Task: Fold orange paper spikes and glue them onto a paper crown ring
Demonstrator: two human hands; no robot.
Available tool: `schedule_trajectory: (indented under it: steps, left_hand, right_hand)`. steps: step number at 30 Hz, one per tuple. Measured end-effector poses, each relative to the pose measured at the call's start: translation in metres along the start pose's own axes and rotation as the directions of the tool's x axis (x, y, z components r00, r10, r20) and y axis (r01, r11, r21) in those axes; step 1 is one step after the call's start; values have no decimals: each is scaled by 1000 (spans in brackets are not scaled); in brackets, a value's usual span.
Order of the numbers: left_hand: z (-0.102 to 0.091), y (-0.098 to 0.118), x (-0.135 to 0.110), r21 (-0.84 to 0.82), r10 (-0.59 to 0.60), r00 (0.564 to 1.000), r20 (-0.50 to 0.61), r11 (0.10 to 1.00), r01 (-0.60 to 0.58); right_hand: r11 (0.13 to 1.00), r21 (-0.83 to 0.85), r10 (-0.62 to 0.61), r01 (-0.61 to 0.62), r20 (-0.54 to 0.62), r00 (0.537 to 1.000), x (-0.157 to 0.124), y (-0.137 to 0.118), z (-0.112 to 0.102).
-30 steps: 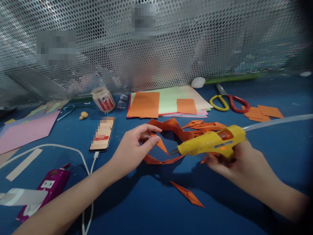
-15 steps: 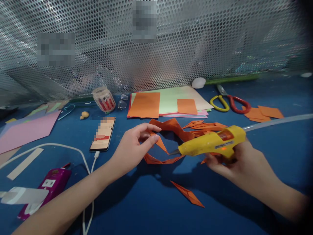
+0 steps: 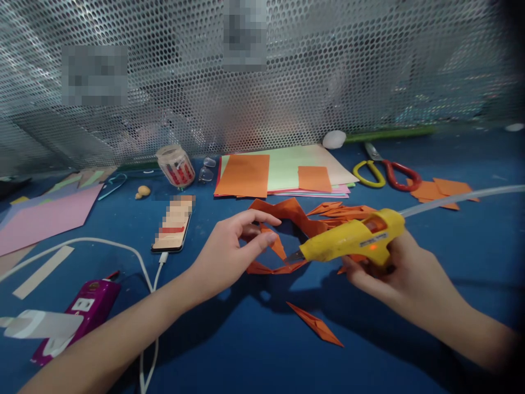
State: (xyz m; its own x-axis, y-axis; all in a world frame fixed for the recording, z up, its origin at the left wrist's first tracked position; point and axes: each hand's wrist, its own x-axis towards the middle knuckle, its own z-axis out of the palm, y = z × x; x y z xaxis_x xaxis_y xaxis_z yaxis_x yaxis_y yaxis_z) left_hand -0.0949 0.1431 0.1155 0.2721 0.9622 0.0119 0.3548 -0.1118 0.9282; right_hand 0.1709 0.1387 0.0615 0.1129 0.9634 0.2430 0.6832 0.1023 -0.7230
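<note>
2 hands work over a blue worktop (image 3: pixel 246 350) in the middle of the frame. The left hand (image 3: pixel 227 251) has its grip pinched on a fold of the orange paper ring (image 3: pixel 293 210); thumb and finger are close together with paper between them. The right hand (image 3: pixel 396 273) has its grip clamped tight around the handle of the yellow glue gun (image 3: pixel 353 239).

The step in hand looks like gluing. The metal tip (image 3: pixel 293 255) of the gun points left and sits just beside the fold that the left hand holds, very near it. I cannot tell if it touches the paper. A small orange light glows on the gun's side, and a clear glue stick (image 3: pixel 459 198) pokes out the back toward the right edge.

A next move would call for a steady tip, a small dot of glue, and fingers kept away from the hot end.

The ring is made of many pointy folded bits joined in a loop, with spikes sticking out. It lies flat on the worktop at centre frame. 1 loose folded piece (image 3: pixel 315 324) lies apart, lower down. Scissors (image 3: pixel 388 172) and a stack of paper sheets (image 3: pixel 287 167) sit farther back.
</note>
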Motion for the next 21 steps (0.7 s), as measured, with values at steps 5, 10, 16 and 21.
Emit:
schedule_trajectory:
  steps: [5, 10, 16, 21]
  left_hand:
    - [-1, 0, 1, -13, 12, 1000, -5, 1000, -12]
    - [-2, -3, 2, -27, 13, 1000, 1, 1000, -13]
    - [-2, -4, 3, -38, -1, 1000, 10, 999, 2]
    - [1, -6, 2, -39, -22, 999, 40, 999, 24]
  right_hand:
    - [1000, 6, 4, -4, 7, 1000, 2, 0, 1]
    - [1000, -6, -12, 13, 12, 1000, 1, 2, 2]
    - [996, -71, -57, 57, -5, 998, -3, 18, 3]
    - [986, -152, -83, 72, -69, 994, -7, 31, 6]
